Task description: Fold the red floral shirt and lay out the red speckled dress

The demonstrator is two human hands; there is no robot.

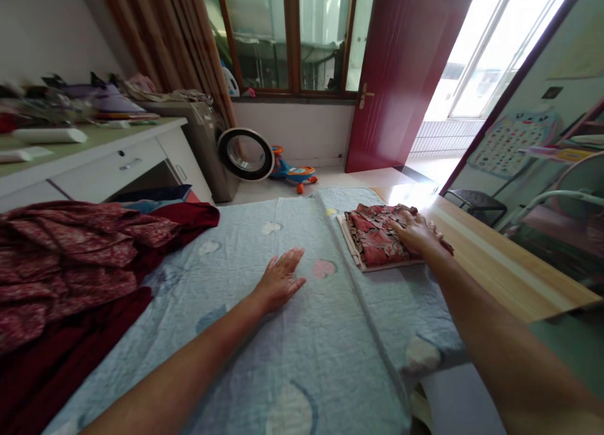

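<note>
On the right part of the light blue bedspread (264,221) lies a folded red and black patterned cloth (372,233), with a pale pink folded cloth (350,246) showing beneath it. My right hand (415,230) rests on top of the patterned cloth, fingers spread. My left hand (280,281) is over the middle of the bedspread, fingers stretched out and holding nothing. A rumpled heap of dark red printed clothes (70,252) covers the left side.
A white desk (104,164) with cluttered things stands at the left. Behind it are a washing machine (202,139) with its round door open and a blue and orange ride-on toy (295,172). A wooden surface (500,252) adjoins the bedspread at right. The red door (401,63) stands open.
</note>
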